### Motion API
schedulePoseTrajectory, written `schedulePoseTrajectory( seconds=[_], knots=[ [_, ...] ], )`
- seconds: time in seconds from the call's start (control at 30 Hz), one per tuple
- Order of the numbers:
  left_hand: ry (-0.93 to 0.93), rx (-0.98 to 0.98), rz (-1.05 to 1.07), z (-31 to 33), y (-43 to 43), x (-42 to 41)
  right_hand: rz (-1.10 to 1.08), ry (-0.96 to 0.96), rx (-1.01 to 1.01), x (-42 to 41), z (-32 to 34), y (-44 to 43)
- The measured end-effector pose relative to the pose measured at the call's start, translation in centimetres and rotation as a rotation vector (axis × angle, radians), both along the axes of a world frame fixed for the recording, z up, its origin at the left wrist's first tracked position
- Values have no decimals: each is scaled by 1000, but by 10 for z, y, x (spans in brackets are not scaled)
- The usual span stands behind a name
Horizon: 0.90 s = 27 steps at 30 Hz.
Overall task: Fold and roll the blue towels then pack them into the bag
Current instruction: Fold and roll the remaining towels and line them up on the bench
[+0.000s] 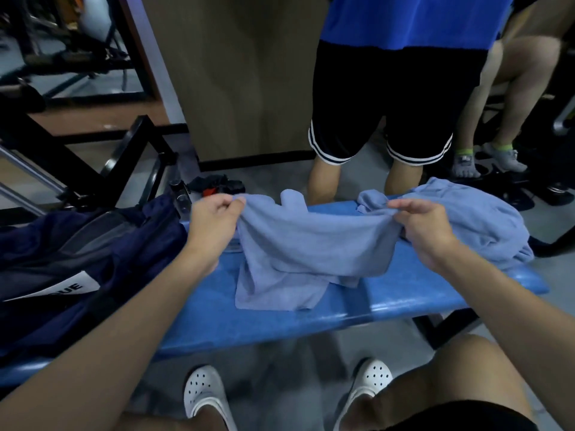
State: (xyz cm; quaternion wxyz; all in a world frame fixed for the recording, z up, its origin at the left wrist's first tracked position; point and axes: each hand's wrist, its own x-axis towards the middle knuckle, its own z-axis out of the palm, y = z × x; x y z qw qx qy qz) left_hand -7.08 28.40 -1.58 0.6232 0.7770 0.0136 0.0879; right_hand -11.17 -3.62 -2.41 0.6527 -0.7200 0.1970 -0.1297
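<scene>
**Blue padded bench in a gym: opening a towel for its first fold**

The bench runs across the view. Exercise frames stand on the floor behind it, and another person stands just beyond its far edge. My left hand pinches one upper corner of a light-blue towel between thumb and curled fingers. My right hand has the same kind of grip on the other end of that edge, so both grips are closed on the cloth. The lifted top edge sags between my hands, while the lower part lies crumpled on the bench. A second blue towel sits in a loose heap at the right end of the bench, just beside my right hand. The navy bag lies at the left end, near my left hand; I cannot make out its opening.

I judge the step in hand to be spreading, ahead of any fold. To do it well, I should draw my hands apart until the edge is taut and lift so the bunched lower part drops free. Then I should lay the towel flat, square to the bench. A fold made over wrinkles would likely give a lumpy roll.
</scene>
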Motion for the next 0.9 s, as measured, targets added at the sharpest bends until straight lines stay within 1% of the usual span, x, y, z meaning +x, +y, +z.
schedulePoseTrajectory(
  seconds=[0.07, 0.13, 0.3, 0.43, 0.53, 0.67, 0.73, 0.83, 0.9],
  knots=[
    [-58, -45, 6, 24, 6, 0, 12, -54, 69, -3, 23, -1],
    [-96, -67, 9, 45, 11, -3, 48, -109, 89, -7, 43, 0],
    [-183, -68, 41, 77, 22, -14, 81, -228, 19, -17, 75, 4],
    [-227, -1, 11, 74, 29, -27, 103, -227, -29, -19, 75, 6],
    [-174, -2, -14, 49, 33, -38, 85, -156, -25, -24, 58, 12],
    [55, -62, -12, 3, 39, -55, 86, -34, 42, -31, 22, 16],
    [127, -69, 14, -10, 40, -62, 100, 12, 47, -33, 8, 18],
    [127, -53, 37, -13, 41, -61, 105, 37, 76, -33, 0, 20],
    [108, -25, 44, -7, 43, -55, 157, 56, 113, -31, 2, 19]
  ],
)
